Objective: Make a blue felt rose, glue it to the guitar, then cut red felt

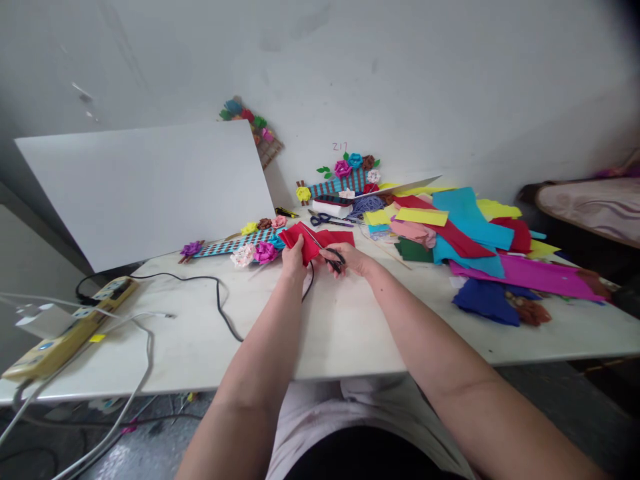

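Note:
My left hand (295,255) is closed on a piece of red crepe paper (310,245), holding it up above the table. In my right hand (350,260) is a pair of scissors with black handles (336,261); their blades lie at the red paper. Behind, a further strip of the red paper (343,237) reaches to the right. Just left of my left hand lies a woven blue and brown panel (235,244) with paper flowers, among them a magenta flower (265,252).
Coloured paper sheets (470,220) are heaped on the right. A second pair of scissors (323,219) lies near a white box (332,209). A white board (145,193) leans on the wall at left. A power strip (75,327) with cables occupies the left edge of the table (350,333).

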A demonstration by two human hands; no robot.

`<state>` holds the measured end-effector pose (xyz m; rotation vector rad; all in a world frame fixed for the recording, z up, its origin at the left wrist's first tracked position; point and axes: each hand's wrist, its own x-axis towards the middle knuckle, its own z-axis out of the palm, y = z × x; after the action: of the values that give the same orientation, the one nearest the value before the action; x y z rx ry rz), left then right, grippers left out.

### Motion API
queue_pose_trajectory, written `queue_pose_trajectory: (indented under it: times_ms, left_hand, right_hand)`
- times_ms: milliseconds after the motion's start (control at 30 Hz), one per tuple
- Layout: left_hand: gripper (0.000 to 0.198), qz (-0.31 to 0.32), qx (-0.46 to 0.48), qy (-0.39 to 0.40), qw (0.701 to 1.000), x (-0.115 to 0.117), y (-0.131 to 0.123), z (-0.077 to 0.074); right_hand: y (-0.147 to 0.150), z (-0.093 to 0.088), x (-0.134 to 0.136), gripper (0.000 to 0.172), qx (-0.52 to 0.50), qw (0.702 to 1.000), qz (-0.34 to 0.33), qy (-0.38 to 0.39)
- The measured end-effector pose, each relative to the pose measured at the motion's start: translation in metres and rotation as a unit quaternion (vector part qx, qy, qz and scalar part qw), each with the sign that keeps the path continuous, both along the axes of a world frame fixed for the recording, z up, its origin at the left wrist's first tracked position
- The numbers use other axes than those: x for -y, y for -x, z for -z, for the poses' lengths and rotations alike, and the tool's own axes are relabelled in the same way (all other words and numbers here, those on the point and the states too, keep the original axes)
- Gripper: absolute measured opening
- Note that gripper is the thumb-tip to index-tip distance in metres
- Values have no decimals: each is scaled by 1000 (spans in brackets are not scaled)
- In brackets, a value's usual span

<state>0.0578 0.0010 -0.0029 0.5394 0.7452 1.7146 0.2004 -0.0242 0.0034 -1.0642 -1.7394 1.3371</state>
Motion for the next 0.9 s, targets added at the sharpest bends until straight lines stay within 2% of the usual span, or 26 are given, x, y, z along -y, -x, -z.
queue_pose_trajectory:
  times_ms: [400,900]
  left_hand:
    - [13,30,15,-49,998,-2,-1,2]
    - [10,18,15,-52,998,-1,-1,1]
  right_hand:
    - [-4,-1,3,53,-54,998,-27,15]
    - [-5,2,0,57,-62,997,-30,16]
